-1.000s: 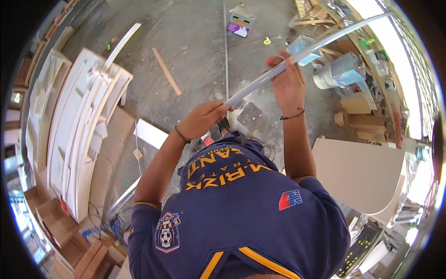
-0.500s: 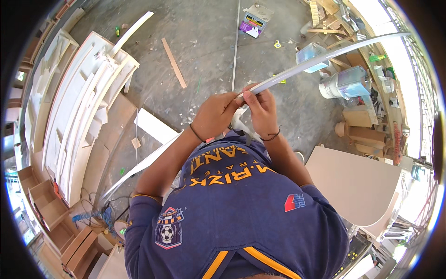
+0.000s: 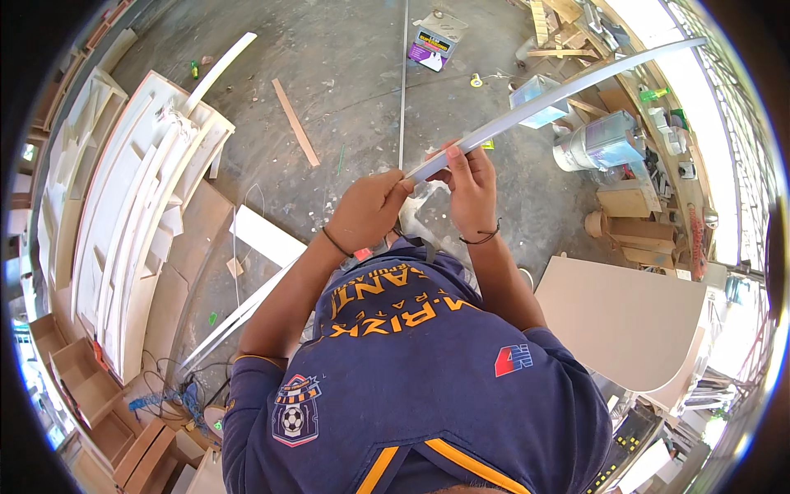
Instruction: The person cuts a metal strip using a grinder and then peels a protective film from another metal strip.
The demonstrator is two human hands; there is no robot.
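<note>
A long, thin, pale grey strip (image 3: pixel 559 97), smooth like a trim profile, runs from my hands up toward the far right. My left hand (image 3: pixel 366 212) pinches its near end between thumb and fingers. Farther along, my right hand (image 3: pixel 472 198) grips the same strip, thumb on top and fingers curled beneath. A gap of strip shows between the two hands. Below my left forearm lies another narrow white length (image 3: pixel 239 321); whether it joins the held strip is hidden.
White curved panels (image 3: pixel 136 206) stand stacked at the left. A pale board (image 3: pixel 621 321) with a rounded corner is at my right. Buckets (image 3: pixel 605 148), a tin (image 3: pixel 436 41) and wood offcuts are farther off. A thin wooden slat (image 3: pixel 295 122) and tangled cables (image 3: pixel 177 395) lie on the floor.
My right hand has slid along the strip away from my left hand, widening the gap between them. The whole view has shifted slightly.
</note>
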